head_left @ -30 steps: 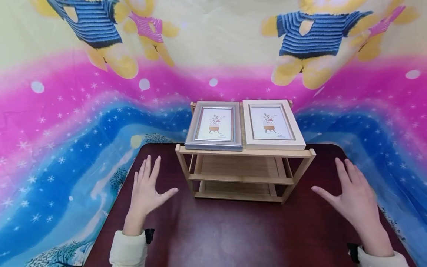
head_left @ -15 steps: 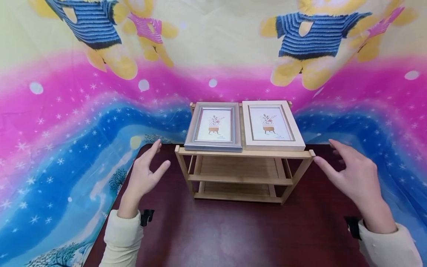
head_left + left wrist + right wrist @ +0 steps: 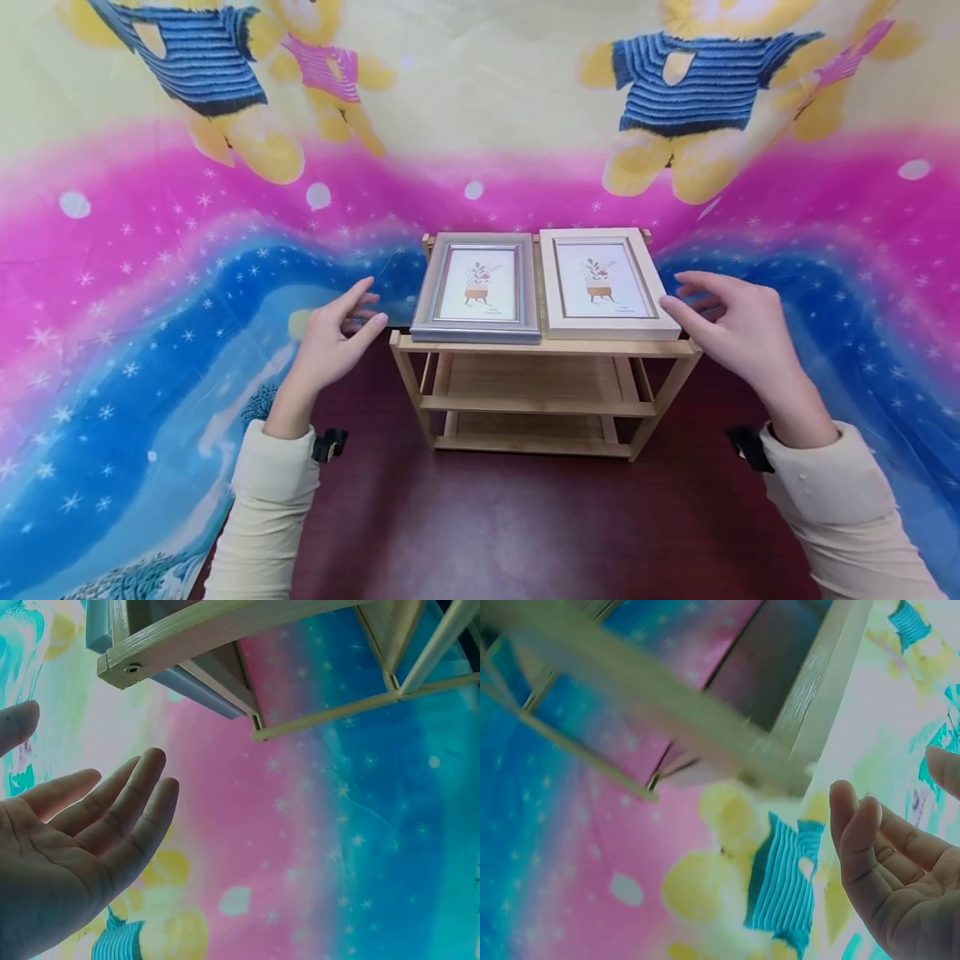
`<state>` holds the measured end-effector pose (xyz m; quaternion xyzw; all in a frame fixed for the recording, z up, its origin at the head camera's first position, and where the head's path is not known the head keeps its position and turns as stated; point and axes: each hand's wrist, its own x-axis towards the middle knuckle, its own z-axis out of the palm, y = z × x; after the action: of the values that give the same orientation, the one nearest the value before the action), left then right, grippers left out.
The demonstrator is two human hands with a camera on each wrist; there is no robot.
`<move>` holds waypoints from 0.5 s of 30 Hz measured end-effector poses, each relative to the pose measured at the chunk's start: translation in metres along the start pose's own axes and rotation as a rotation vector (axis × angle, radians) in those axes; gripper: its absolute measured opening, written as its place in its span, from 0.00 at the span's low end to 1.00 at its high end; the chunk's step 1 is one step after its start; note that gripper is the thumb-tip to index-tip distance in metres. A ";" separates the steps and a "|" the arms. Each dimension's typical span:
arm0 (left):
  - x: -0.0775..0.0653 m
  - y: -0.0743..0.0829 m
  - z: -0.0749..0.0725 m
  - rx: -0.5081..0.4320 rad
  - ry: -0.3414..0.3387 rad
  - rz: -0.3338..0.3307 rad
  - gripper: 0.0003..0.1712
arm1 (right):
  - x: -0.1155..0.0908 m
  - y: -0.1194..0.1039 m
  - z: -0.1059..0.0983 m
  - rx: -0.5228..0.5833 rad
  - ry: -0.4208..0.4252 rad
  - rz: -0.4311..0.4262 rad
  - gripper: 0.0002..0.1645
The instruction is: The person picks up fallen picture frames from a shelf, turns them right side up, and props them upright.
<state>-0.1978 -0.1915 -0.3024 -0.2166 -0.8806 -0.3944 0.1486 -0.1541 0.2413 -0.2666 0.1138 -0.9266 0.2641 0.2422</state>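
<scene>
Two picture frames lie side by side, face up, on top of a small wooden rack (image 3: 540, 407). The left one is a silver-grey picture frame (image 3: 476, 336); the right one is a white picture frame (image 3: 611, 329). Both hold a print of a potted plant on legs. My right hand (image 3: 738, 329) is beside the white frame, fingers loosely bent, thumb and fingertips close to its right edge in the head view. Left of the grey frame, my left hand (image 3: 330, 340) hangs apart from it with relaxed fingers. Both palms face inward, and the wrist views show nothing held.
The rack stands on a dark red-brown table (image 3: 517, 517), with two lower wooden shelves (image 3: 532, 377) under the frames. A cloth backdrop (image 3: 472, 100) printed with bears and snowflakes hangs close behind and around the table.
Both hands have moved forward, up to the level of the frames. The right hand has also come left toward the white frame, and the spread fingers have drawn in. Frames and rack stay put.
</scene>
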 end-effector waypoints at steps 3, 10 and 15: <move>0.009 0.003 -0.001 0.000 -0.027 -0.009 0.32 | 0.008 -0.008 0.007 0.041 -0.030 0.017 0.27; 0.031 0.007 0.002 -0.049 -0.086 -0.071 0.32 | 0.026 -0.023 0.023 0.125 -0.122 0.048 0.28; 0.045 0.005 0.008 -0.113 -0.140 -0.145 0.32 | 0.038 -0.031 0.035 0.222 -0.191 0.110 0.31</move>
<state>-0.2352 -0.1704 -0.2849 -0.1873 -0.8786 -0.4369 0.0455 -0.1895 0.1931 -0.2600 0.1134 -0.9154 0.3658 0.1241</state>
